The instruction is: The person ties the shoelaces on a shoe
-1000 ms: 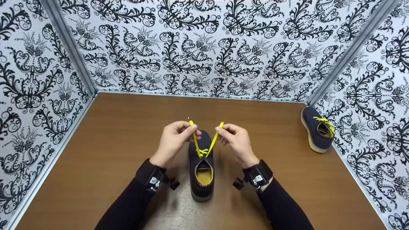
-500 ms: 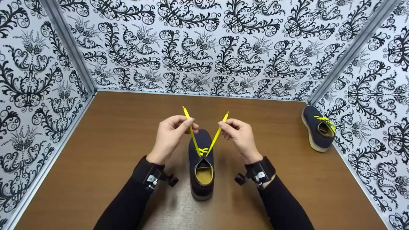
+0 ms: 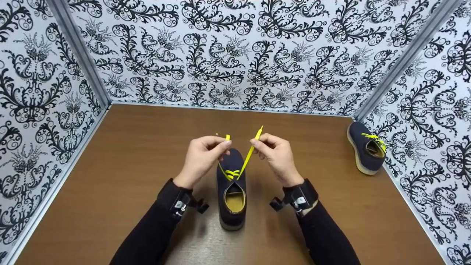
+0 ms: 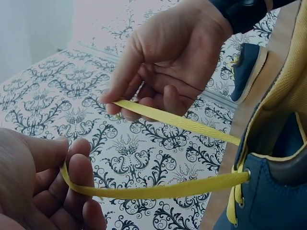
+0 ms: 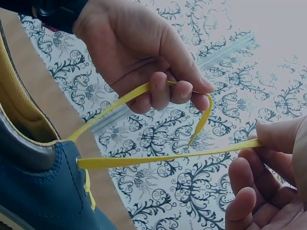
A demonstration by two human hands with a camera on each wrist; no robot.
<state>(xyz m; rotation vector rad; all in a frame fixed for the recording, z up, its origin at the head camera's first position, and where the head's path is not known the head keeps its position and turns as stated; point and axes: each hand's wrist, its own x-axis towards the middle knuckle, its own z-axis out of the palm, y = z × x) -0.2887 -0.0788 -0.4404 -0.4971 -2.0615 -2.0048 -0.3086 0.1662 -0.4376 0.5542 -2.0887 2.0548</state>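
A navy shoe (image 3: 232, 217) with a yellow lining stands mid-table, its toe pointing away from me. Yellow shoelace ends come out of its top eyelets. My left hand (image 3: 200, 158) pinches the left lace (image 4: 144, 192) between thumb and index finger; in the right wrist view this lace bends over the fingers and its tip hangs down. On the other side my right hand (image 3: 276, 156) pinches the right lace (image 3: 248, 160), which runs straight and taut up from the shoe, its tip sticking out above the thumb. Both hands are above the shoe's toe, apart from each other.
A second navy shoe (image 3: 368, 151) with tied yellow laces leans near the right wall. The brown wooden table (image 3: 147, 129) is bounded by patterned walls (image 3: 220, 55) at the back and on both sides.
Both hands first slid down the laces and spread apart. Then the left hand moved slightly back to the right, and its lace went from straight to slack and bent. The right hand stayed nearly still.
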